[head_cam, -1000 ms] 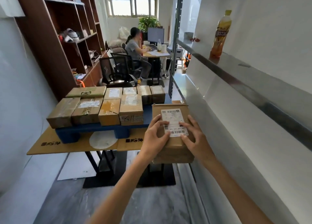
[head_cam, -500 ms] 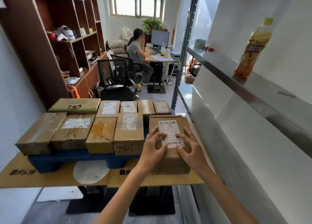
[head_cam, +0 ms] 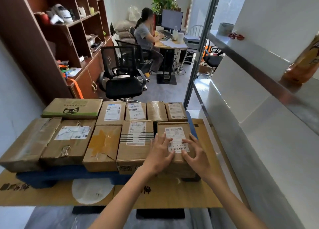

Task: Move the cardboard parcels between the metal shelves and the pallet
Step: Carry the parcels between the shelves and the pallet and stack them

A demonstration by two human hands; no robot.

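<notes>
Both splayed, left hand (head_cam: pixel 159 157) and right hand (head_cam: pixel 196 155) rest on the parcel (head_cam: pixel 174 131), long axis pointing away.

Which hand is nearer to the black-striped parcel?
Left. The left hand rests on the barcode-labelled parcel at its edge beside the black-striped parcel; the right hand rests on its far side.

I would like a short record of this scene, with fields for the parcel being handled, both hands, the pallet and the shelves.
Parcel: labelled parcel, at the front right corner of the blue pallet, beside the striped parcel
Left hand: fingers spread on the parcel's top
Right hand: fingers spread on the parcel's top
Other parcels: two rows on the pallet
Metal shelves: at the right, holding an orange bottle
</notes>
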